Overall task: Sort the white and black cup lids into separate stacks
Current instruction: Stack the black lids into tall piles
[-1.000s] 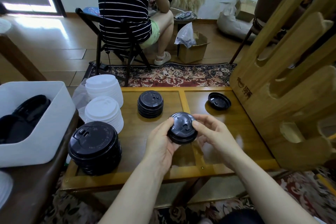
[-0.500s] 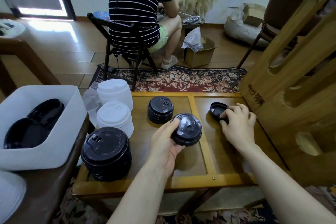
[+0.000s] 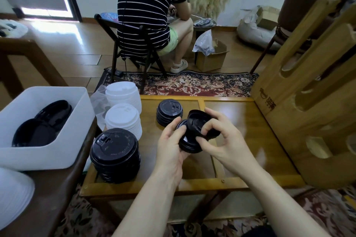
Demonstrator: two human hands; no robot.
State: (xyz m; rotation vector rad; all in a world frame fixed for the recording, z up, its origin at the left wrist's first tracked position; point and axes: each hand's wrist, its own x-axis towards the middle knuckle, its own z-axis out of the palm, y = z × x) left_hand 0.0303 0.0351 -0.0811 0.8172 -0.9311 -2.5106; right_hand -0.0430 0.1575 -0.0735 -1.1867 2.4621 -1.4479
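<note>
Wooden and glossy, the low table [image 3: 240,121] stands on a patterned rug [image 3: 192,84], and beyond it someone in a striped shirt [image 3: 146,5] sits on a folding chair with their back to us. On the left edge of the table rise two stacks of white lids [image 3: 123,106], one behind the other, with a broad stack of large black lids [image 3: 115,152] in front of them and a smaller black stack [image 3: 169,111] further back near the middle. A white bin [image 3: 63,150] on the neighbouring surface holds a few more black lids.

Over the table's middle the left hand [image 3: 171,146] cradles a short pile of small black lids [image 3: 187,140], fingers curled round its near rim. The right hand [image 3: 221,136] pinches a single loose black lid [image 3: 198,121] by its edge between thumb and fingertips, tilted and resting against the top of that pile — it looks about to be seated there.

These lids should be thin, light and springy; squeezed across the dome they would likely flex or pop out of the fingers. The rim is the stiffest part and the sensible place to grip. Smooth plastic slides easily on itself, so the loose one probably needs squaring up — level, rims matched — before it nests.
</note>
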